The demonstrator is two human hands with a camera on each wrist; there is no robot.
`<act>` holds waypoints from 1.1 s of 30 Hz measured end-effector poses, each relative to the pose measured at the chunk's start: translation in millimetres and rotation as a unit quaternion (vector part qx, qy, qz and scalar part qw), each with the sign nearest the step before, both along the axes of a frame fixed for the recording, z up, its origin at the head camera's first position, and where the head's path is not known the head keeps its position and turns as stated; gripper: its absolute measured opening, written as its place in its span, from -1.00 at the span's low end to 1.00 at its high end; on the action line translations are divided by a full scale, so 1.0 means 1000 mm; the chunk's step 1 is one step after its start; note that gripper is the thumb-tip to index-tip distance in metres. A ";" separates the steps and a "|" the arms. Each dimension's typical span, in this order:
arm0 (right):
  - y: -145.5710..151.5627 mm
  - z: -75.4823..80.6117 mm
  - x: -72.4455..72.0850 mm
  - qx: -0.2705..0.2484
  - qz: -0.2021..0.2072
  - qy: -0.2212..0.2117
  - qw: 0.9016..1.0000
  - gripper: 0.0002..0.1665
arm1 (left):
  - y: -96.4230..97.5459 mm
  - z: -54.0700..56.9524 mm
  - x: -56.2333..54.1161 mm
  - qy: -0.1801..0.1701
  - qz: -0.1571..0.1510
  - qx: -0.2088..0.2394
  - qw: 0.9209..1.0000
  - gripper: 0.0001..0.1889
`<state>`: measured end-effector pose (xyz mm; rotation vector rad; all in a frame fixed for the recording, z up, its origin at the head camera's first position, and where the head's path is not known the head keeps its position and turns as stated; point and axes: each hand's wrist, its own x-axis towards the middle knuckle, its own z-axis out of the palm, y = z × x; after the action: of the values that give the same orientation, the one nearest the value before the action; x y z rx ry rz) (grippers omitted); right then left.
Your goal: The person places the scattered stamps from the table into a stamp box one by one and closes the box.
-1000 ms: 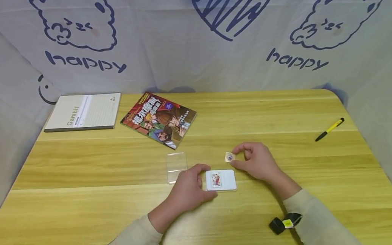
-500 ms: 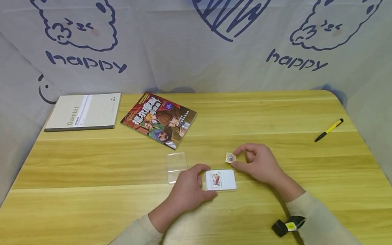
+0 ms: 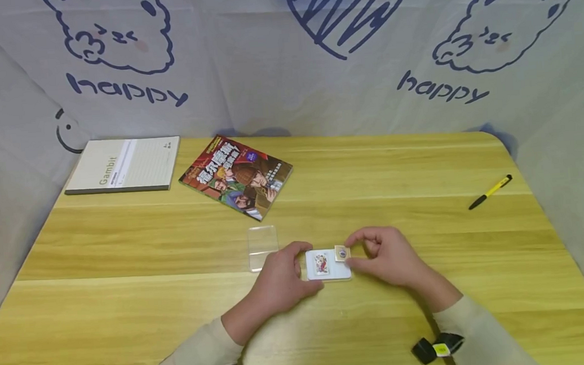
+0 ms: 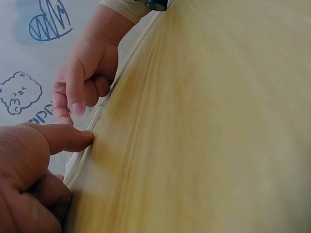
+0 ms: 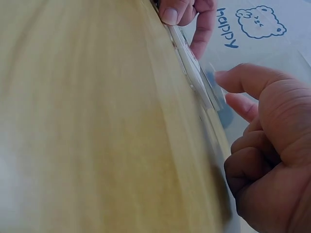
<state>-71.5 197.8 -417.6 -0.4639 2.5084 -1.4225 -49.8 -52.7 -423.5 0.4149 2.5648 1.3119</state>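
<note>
A shallow clear plastic case with a white insert (image 3: 341,270) lies on the table in the head view. My left hand (image 3: 284,273) grips its left end, thumb at the near edge and fingers at the far edge. On the insert's left half is a colourful stamp-like picture (image 3: 321,264). My right hand (image 3: 386,258) pinches a small beige stamp-like square (image 3: 342,253) with a purple mark, between thumb and index finger. That square overlaps the insert's far right corner. In the right wrist view the case (image 5: 189,65) shows edge-on, with the right hand (image 5: 272,141) beside it.
A clear plastic cover (image 3: 262,240) lies behind my left hand. Farther back are a notebook (image 3: 123,166) and a colourful comic-style book (image 3: 237,178). A yellow and black pen (image 3: 491,192) lies at the right. Printed white cloth (image 3: 244,84) hangs behind the table.
My right hand has brought the small square nearer to me, from behind the case's right end to over the insert's far right corner. My left hand still grips the case.
</note>
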 end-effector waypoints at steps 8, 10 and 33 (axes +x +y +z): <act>0.000 -0.001 0.003 0.013 0.024 0.016 0.999 -0.72 | 0.000 0.002 0.000 0.000 -0.002 -0.001 1.000 -0.29; 0.000 -0.002 0.003 0.015 0.029 0.021 0.999 -0.73 | 0.000 0.003 0.000 -0.001 -0.002 -0.002 1.000 -0.29; 0.001 -0.007 -0.001 0.020 0.040 -0.003 0.999 -0.66 | 0.001 0.003 0.000 -0.004 -0.001 -0.008 1.000 -0.28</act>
<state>-72.6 199.1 -424.2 -0.5450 2.4791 -1.3414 -49.6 -52.2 -420.8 0.4076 2.5661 1.2892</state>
